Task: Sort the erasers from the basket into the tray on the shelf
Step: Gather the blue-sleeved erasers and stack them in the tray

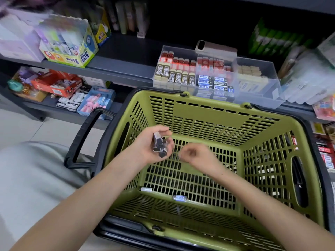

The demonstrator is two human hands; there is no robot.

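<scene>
A green slotted basket [262,156] with black handles stands below the shelf. Over its left side my left hand [154,145] is shut on several dark erasers [160,146], palm up. My right hand [196,154] hovers just to the right of it, blurred, fingers curled, with nothing visible in it. Two dark erasers with white-blue sleeves lie on the basket floor, one [179,198] near the front middle and one [146,189] to its left. A clear compartmented tray [268,91] on the shelf holds rows of red, beige 2B and dark blue-labelled erasers [213,82].
A phone [215,48] lies behind the tray. A Power Glue box [72,49] and pale boxes stand on the shelf at left; clear packs crowd the right. The lower shelf holds red boxes and pink-blue items. My grey-clad knee [32,178] is left of the basket.
</scene>
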